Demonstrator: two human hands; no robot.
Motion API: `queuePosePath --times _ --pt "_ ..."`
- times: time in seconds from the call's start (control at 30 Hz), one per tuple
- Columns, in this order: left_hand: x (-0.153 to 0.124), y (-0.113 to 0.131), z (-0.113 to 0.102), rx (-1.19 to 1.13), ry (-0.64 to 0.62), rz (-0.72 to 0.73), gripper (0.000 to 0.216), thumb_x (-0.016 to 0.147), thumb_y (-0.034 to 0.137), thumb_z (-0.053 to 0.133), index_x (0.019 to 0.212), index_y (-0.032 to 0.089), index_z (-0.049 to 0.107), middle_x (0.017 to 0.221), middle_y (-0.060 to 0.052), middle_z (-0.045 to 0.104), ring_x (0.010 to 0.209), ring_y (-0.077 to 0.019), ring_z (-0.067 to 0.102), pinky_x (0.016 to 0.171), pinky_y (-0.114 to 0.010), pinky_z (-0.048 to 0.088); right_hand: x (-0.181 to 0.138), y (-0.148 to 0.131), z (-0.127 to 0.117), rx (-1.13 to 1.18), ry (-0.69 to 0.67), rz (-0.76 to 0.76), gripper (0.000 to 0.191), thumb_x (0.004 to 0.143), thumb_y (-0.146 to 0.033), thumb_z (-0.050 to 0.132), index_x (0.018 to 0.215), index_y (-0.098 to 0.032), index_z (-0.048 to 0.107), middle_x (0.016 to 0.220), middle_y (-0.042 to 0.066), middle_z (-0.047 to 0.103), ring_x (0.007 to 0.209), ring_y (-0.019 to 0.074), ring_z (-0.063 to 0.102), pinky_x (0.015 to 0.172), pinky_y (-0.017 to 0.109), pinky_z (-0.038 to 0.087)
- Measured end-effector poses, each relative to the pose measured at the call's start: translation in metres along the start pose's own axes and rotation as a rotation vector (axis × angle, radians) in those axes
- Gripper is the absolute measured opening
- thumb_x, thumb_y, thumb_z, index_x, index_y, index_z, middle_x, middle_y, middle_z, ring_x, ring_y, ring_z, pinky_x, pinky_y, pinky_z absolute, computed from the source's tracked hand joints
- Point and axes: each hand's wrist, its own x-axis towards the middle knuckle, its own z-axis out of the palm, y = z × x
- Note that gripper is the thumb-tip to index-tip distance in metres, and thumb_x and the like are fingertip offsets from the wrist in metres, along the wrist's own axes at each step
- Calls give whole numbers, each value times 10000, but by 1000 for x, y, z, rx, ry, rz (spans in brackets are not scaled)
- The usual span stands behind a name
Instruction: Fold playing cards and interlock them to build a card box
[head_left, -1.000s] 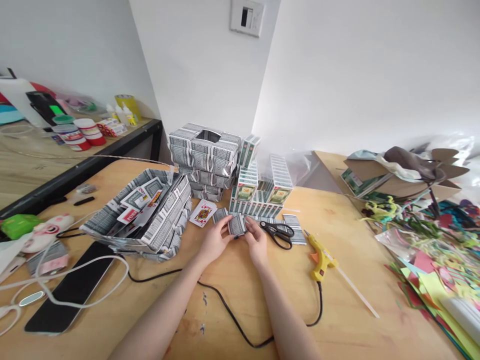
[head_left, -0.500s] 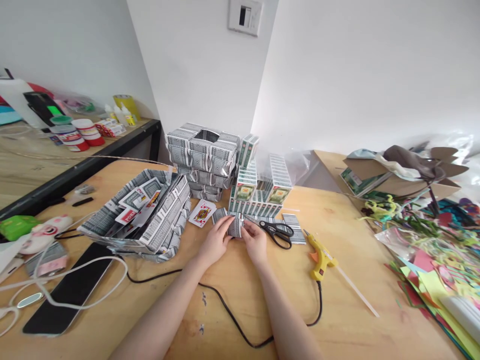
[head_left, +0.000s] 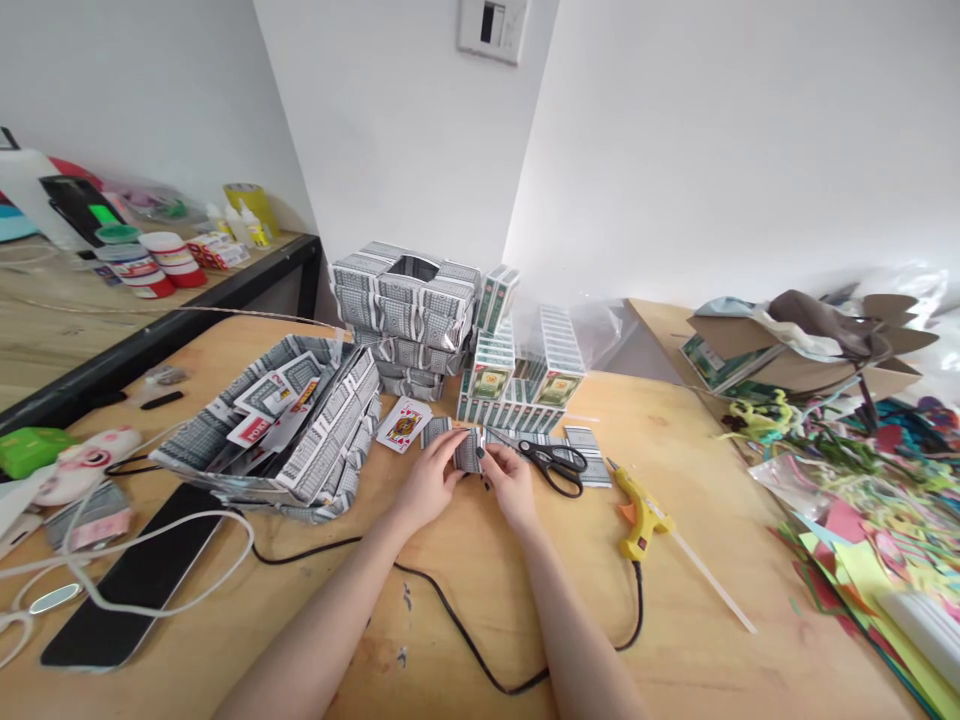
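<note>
Between my hands is a grey-patterned playing card (head_left: 469, 452), curved or folded, its back facing up. My left hand (head_left: 431, 482) pinches its left side, and my right hand (head_left: 508, 482) grips the right edge. My fingers hide part of it. More grey card backs lie flat behind, partly under the black-handled scissors (head_left: 556, 464), just right of my right hand. A face-up picture card (head_left: 405, 425) lies left of my left hand. Farther right rests a yellow glue gun (head_left: 637, 513) with a clear glue stick (head_left: 716, 582) in its back.
At left stands a basket made of cards (head_left: 330, 470), with loose cards inside. Behind are a stacked card-built box (head_left: 409, 310) and several green card packs (head_left: 514, 413). A phone (head_left: 127, 590), white cable and black cord (head_left: 450, 610) lie nearer. Coloured paper scraps (head_left: 862, 560) cover the right.
Both hands stay in nearly the same place. The held card has turned slightly between my fingers, and the view has shifted a little.
</note>
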Motion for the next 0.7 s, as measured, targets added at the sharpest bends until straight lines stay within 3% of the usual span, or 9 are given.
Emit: queuePosePath --times 0.17,0.4,0.7 --pt "-1 0 0 6 4 1 566 736 44 470 1256 250 377 1295 -61 423 1212 -194 380 1001 -403 346 -2 -3 -1 -5 -90 70 306 712 -473 578 807 -188 639 410 -58 430 354 89 359 367 224 259" --pt "-2 1 -1 9 -1 33 565 754 53 458 1274 253 365 1304 -50 424 1211 -183 384 1012 -380 341 -2 -4 -1 127 -86 146 306 654 -455 631 786 -180 651 506 -57 416 410 59 267 406 214 196" --pt "-3 -2 0 51 -11 40 561 771 89 471 1291 264 349 1309 -50 420 1208 -192 390 1009 -375 351 -2 -1 -2 243 -89 214 313 658 -452 633 610 -160 533 498 -68 338 436 56 239 430 212 165"
